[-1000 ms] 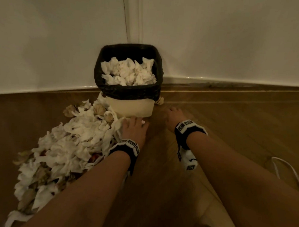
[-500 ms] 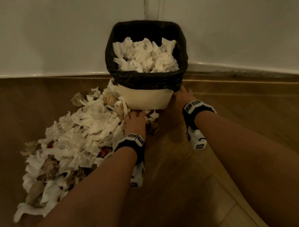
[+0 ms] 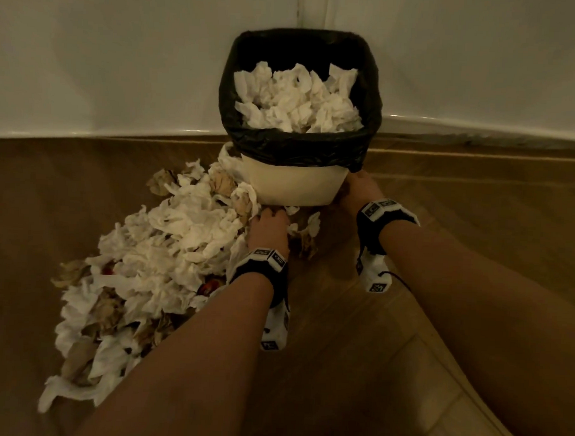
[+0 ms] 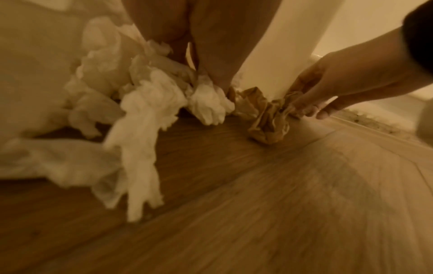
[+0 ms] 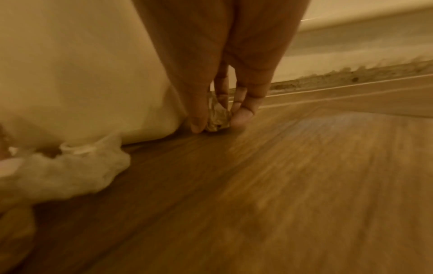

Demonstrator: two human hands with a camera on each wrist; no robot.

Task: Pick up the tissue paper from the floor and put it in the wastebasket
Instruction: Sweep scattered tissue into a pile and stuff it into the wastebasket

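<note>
The cream wastebasket (image 3: 290,188) with a black liner stands in the corner, heaped with white tissue. A big pile of white and brown tissue paper (image 3: 166,245) spreads over the floor to its left. My left hand (image 3: 268,217) reaches into the pile's edge just before the basket. In the left wrist view its thumb and fingers (image 4: 218,61) close round white tissue (image 4: 208,105). My right hand (image 3: 356,188) is at the basket's right base corner. There it pinches a small crumpled brownish wad (image 5: 218,118) on the floor between thumb and fingers.
White walls (image 3: 121,62) meet behind the basket, with a skirting line along the floor. Bare wooden floor (image 3: 461,199) lies right of the basket and in front of it. More loose tissue (image 3: 307,232) lies between my two hands.
My right hand has slid forward from the floor in front of the basket to its right base corner. The left hand stays at the pile's edge. The view has come closer.
</note>
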